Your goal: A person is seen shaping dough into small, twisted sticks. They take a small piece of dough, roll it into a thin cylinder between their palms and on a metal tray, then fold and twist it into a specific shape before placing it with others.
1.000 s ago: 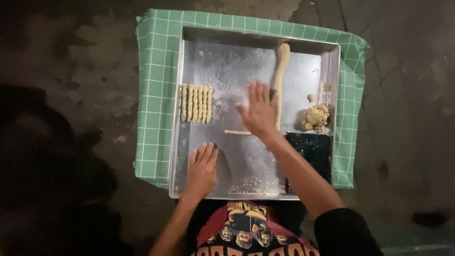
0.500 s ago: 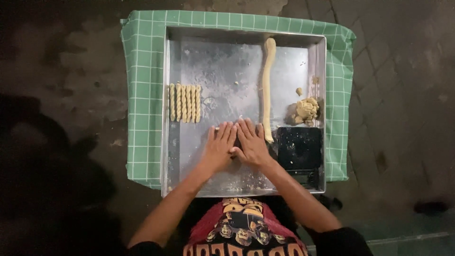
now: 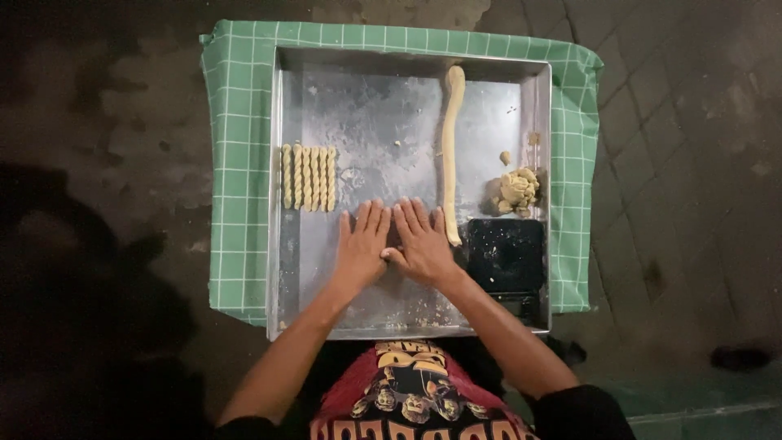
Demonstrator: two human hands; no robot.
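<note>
Head view: we see both hands flat, palms down, side by side on a metal tray (image 3: 293, 163); left hand (image 3: 361, 248) & right hand (image 3: 421, 244) have fingers spread, gripping nothing we can make out; whether dough sits under them we can't tell. Long dough rope (image 3: 450, 147) runs lengthwise just right of the right hand; twisted dough sticks (image 3: 309, 178) lie in a row, upper left of the left hand; dough lump (image 3: 516, 190) near the tray's right wall, above a black scale (image 3: 507, 254); green checked cloth (image 3: 240, 163) under the tray.
</note>
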